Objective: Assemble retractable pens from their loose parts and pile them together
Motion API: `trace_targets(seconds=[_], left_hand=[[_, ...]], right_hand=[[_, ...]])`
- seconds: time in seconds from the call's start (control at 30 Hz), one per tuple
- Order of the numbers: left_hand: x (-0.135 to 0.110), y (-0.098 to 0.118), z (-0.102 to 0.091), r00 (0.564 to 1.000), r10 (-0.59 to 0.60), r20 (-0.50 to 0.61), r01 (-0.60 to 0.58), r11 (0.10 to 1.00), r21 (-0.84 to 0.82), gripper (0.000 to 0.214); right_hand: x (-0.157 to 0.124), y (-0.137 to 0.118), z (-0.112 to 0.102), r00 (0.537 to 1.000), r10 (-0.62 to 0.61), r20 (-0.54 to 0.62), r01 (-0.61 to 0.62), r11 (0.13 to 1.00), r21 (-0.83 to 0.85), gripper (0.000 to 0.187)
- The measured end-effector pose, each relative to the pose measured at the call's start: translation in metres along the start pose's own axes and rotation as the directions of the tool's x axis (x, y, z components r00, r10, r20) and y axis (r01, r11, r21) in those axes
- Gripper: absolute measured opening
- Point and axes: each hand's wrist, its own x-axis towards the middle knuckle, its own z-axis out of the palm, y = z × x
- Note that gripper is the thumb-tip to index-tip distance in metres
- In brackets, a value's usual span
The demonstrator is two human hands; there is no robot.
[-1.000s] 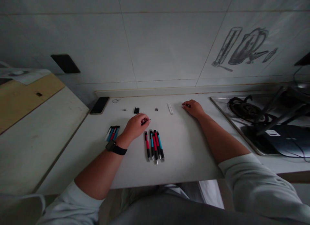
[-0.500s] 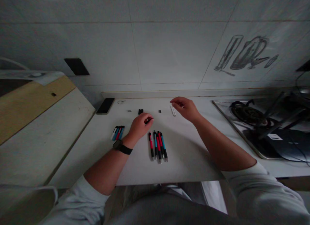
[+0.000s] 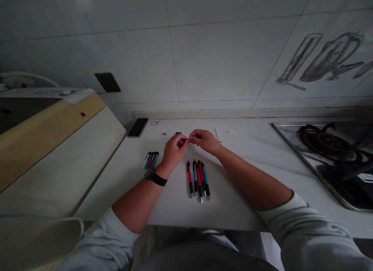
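Note:
In front of me my left hand [image 3: 174, 149] is closed around a small dark pen part, mostly hidden by the fingers. My right hand [image 3: 204, 140] pinches at the end of that part, its fingertips meeting those of the left; whatever it holds is too small to make out. Below the hands lie several red and blue pens [image 3: 199, 180] with black grips. Left of my wrist is a row of coloured pen barrels [image 3: 150, 160]. Behind the hands I see black pieces [image 3: 178, 133], tiny metal springs [image 3: 164, 133] and thin white refills [image 3: 218, 135].
Small white pieces [image 3: 230, 132] sit at the back right of the white counter [image 3: 241, 201]. A phone [image 3: 138, 127] and a ring-like item [image 3: 155, 123] lie at the back left. On the right is a gas stove [image 3: 320, 146]; a white box-like unit [image 3: 96, 135] borders the left.
My right hand has moved left, from beside the white refills to my left hand, and their fingertips now meet. The left hand still holds the dark part. The view has shifted slightly.

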Motion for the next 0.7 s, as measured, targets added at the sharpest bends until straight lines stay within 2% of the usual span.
trace_targets(seconds=[0.13,0.23,0.3,0.37,0.43,0.47,0.53,0.6,0.7], left_hand=[[0.0,-0.003,0.001,1.0,-0.001,-0.006,0.001,1.0,0.022,0.003],[0.0,-0.004,0.001,1.0,-0.017,-0.002,0.017,1.0,0.023,0.004],[0.0,-0.005,0.0,0.999,-0.032,0.006,0.032,0.999,0.034,0.005],[0.0,-0.007,-0.001,0.999,-0.047,0.022,0.046,0.997,0.059,0.006],[0.0,-0.009,-0.001,0.997,-0.062,0.046,0.058,0.995,0.082,0.005],[0.0,-0.009,-0.001,0.996,-0.069,0.057,0.064,0.994,0.089,0.005],[-0.001,-0.011,0.0,0.994,-0.079,0.074,0.072,0.993,0.093,0.006],[-0.002,-0.011,0.002,0.992,-0.078,0.101,0.069,0.994,0.086,0.006],[-0.003,-0.012,0.003,0.987,-0.071,0.144,0.06,0.995,0.08,0.006]], right_hand=[[-0.003,0.003,0.007,0.997,0.055,0.046,-0.061,0.984,0.165,0.026],[-0.002,0.0,0.008,0.998,0.058,0.014,-0.06,0.982,0.177,0.025],[0.001,-0.002,0.0,0.999,0.038,-0.04,-0.032,0.99,0.135,0.024],[0.005,-0.002,-0.015,0.993,-0.001,-0.121,0.004,1.0,0.022,0.024],[0.008,-0.001,-0.033,0.975,-0.069,-0.212,0.027,0.98,-0.199,0.022],[0.009,0.001,-0.043,0.965,-0.113,-0.237,0.027,0.94,-0.34,0.02],[0.009,0.008,-0.056,0.965,-0.146,-0.217,-0.006,0.817,-0.576,0.017],[0.008,0.016,-0.062,0.981,-0.084,-0.176,-0.069,0.696,-0.715,0.017],[0.008,0.028,-0.061,0.987,0.052,-0.151,-0.152,0.59,-0.793,0.021]])
